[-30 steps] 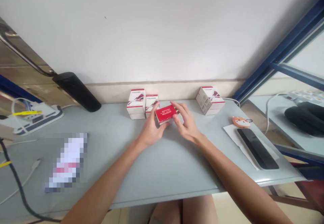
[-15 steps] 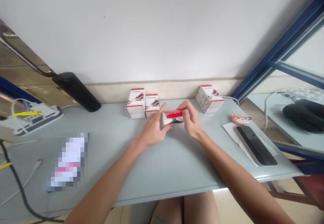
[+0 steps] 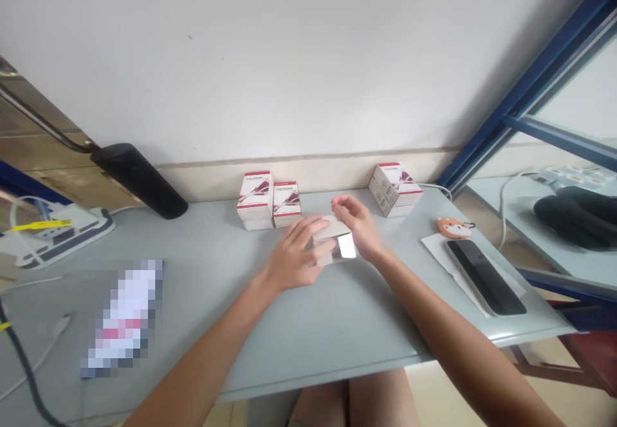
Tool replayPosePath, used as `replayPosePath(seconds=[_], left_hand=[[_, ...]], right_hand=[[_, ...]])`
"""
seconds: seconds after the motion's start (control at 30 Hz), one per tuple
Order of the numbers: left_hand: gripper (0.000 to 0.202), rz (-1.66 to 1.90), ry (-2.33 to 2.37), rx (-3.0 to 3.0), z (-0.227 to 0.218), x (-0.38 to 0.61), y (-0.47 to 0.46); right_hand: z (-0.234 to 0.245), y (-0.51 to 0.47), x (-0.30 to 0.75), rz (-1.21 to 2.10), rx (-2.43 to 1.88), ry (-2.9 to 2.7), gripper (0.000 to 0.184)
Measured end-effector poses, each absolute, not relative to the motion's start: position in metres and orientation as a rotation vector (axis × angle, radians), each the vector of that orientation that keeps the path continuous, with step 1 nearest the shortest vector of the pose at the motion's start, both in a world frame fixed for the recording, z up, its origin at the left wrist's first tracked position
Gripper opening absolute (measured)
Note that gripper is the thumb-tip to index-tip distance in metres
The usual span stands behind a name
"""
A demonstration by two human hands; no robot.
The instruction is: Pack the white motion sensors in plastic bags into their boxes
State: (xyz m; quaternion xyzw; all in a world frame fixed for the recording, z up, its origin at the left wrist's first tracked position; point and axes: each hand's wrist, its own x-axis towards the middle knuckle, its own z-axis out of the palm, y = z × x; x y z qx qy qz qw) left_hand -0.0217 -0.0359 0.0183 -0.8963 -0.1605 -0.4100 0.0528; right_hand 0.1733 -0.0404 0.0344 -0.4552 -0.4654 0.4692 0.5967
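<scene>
Both of my hands hold one small box [image 3: 337, 242] just above the grey table [image 3: 299, 324], a little in front of the wall. Its pale underside faces up now and a white flap shows at its near right corner. My left hand [image 3: 296, 260] lies over the box's left side with the fingers curled on it. My right hand [image 3: 357, 226] grips the right end, thumb and fingers pinched around it.
Two red-and-white boxes [image 3: 267, 199] stand side by side by the wall, a third one [image 3: 395, 189] to the right. A black phone [image 3: 484, 277] lies on white paper beside an orange fox charm [image 3: 453, 227]. A black cylinder [image 3: 139, 179] and a power strip [image 3: 58, 234] sit at left.
The box has been turned over in my hands: its red face showed a second ago, then its side, and now the pale bottom. My left hand has slid over the top of it.
</scene>
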Motion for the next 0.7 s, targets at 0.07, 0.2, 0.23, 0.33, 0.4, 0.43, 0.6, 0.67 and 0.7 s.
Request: replayPosePath(seconds=[0.07,0.2,0.23,0.33,0.4,0.43,0.6,0.67,0.7], left_hand=[[0.038,-1.393,-0.622,-2.776,0.019,-0.020,-0.036],[0.052,-1.571,-0.922,-2.742,0.022,-0.020,-0.035],[0.052,-1.555,-0.965,-2.717,0.022,-0.021,-0.035],[0.049,-1.493,-1.011,-2.621,0.022,-0.024,-0.033],[0.045,-1.466,-0.990,-2.564,0.021,-0.025,-0.031],[0.042,-1.454,-0.962,-2.540,0.021,-0.026,-0.031],[0.030,-1.460,-0.896,-2.437,0.016,-0.027,-0.028],[0.034,-1.430,-0.896,-2.439,0.014,-0.027,-0.027],[0.038,-1.415,-0.875,-2.441,0.013,-0.027,-0.026]], right_hand=[[0.033,-0.041,0.175,0.808,-1.083,-1.129,0.026],[0.040,-0.053,0.174,0.370,-0.953,-1.484,0.026],[0.043,-0.057,0.172,0.289,-0.921,-1.587,0.030],[0.047,-0.064,0.164,0.082,-0.885,-1.761,0.040],[0.046,-0.064,0.161,0.031,-0.890,-1.744,0.038],[0.045,-0.063,0.161,0.026,-0.896,-1.709,0.034],[0.038,-0.054,0.169,0.047,-1.085,-1.610,0.027],[0.038,-0.054,0.170,0.065,-1.197,-1.602,0.027],[0.039,-0.055,0.169,0.070,-1.243,-1.594,0.026]])
